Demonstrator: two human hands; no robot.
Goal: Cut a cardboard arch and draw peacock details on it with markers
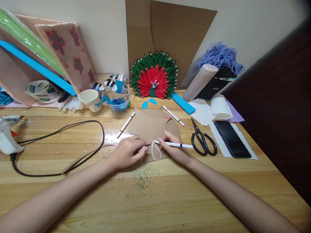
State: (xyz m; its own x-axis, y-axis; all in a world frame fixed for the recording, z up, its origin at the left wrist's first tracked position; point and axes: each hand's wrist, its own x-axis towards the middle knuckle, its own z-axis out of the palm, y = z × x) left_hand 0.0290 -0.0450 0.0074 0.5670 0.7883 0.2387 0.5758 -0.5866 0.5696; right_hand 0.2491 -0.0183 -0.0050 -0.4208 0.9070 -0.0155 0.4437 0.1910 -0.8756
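My right hand (173, 147) grips a white marker (181, 145) with a black band, its tip on a piece of brown cardboard (148, 158). A white looped outline (156, 151) is drawn there, just left of the tip. My left hand (130, 151) rests on the cardboard's left side, fingers curled around a small white piece (141, 149) that looks like a marker cap. Behind my hands lies more cut brown cardboard (152, 123). A red-banded white marker (125, 125) and another white marker (173, 115) flank it.
Black-handled scissors (204, 140) and a phone (232, 139) lie to the right. At left is a glue gun (8, 136) with a looped cord. A paper cup (90, 100), a tub of scraps (117, 105) and a red-green peacock craft (155, 76) stand at the back.
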